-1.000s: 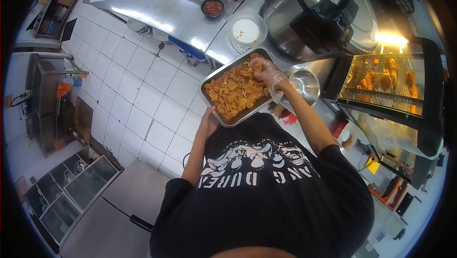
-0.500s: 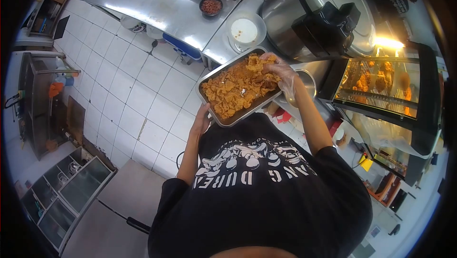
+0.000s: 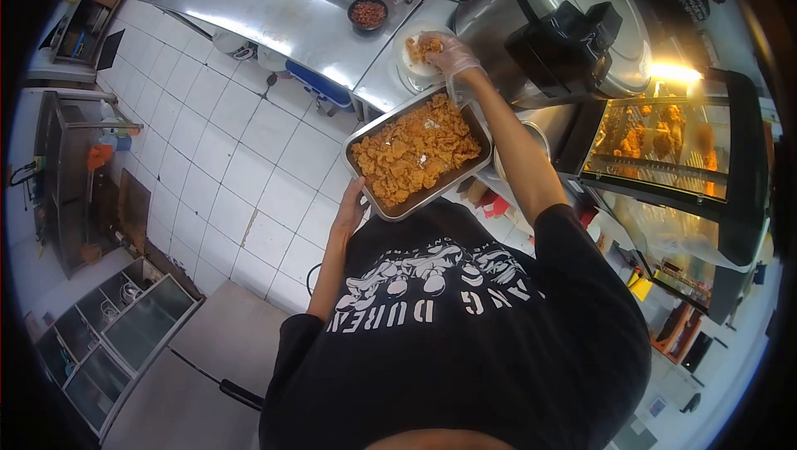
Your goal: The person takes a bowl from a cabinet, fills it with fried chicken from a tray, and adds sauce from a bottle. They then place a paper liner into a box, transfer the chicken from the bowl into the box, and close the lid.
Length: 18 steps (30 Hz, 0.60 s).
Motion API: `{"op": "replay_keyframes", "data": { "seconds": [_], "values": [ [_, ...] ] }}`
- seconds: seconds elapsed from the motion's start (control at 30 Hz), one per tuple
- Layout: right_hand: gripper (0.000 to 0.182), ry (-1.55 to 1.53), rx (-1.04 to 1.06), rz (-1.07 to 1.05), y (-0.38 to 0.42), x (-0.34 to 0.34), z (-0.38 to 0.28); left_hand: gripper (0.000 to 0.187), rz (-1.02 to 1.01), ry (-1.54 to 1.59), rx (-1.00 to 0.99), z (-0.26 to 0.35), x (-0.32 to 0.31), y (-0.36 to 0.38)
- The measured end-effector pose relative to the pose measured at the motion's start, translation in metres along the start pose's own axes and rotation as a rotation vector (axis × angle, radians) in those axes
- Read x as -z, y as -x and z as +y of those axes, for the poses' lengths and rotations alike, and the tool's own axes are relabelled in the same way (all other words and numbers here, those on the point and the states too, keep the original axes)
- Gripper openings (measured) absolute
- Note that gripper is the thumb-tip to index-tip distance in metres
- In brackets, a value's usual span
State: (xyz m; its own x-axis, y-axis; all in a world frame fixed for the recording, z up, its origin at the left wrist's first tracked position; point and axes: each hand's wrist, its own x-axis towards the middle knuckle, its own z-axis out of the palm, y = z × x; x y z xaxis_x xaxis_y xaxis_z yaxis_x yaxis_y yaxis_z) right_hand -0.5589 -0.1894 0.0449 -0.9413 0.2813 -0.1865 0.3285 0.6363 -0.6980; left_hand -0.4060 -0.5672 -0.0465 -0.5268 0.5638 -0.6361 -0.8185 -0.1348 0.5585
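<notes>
A metal tray point(image 3: 490, 154), tilted in front of me, holds a heap of golden fried crumbs point(image 3: 415, 151). At its lower left corner my left hand point(image 3: 352, 205) grips the edge. My right hand point(image 3: 455, 58), in a clear plastic glove, is closed around a clump of fried pieces point(image 3: 426, 46) over a white-filled bowl point(image 3: 412, 75). That bowl stands beyond the tray, and the hand hides part of it.
A steel counter point(image 3: 249, 3) at the top bears a small bowl of reddish bits point(image 3: 367, 13). Right of the white-filled bowl is a large steel cooker point(image 3: 498, 26). A lit glass cabinet point(image 3: 656, 147) with fried food stands at the right. White floor tiles point(image 3: 224, 159) show at left.
My right hand has moved from the tray up to the white-filled bowl, carrying fried pieces. The tray and my left hand have barely moved.
</notes>
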Motion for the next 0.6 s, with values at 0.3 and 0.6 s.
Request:
{"op": "replay_keyframes", "data": {
  "seconds": [0.3,0.6],
  "values": [
    [0.039,-0.119,-0.156,0.084,0.018,0.027,-0.011,0.087,0.020,-0.039,-0.004,-0.001,-0.002,0.004],
    [0.033,-0.475,-0.117,0.114,0.104,0.012,0.010,0.072,0.053,-0.060,-0.005,0.002,-0.003,0.004]
  ]
}}
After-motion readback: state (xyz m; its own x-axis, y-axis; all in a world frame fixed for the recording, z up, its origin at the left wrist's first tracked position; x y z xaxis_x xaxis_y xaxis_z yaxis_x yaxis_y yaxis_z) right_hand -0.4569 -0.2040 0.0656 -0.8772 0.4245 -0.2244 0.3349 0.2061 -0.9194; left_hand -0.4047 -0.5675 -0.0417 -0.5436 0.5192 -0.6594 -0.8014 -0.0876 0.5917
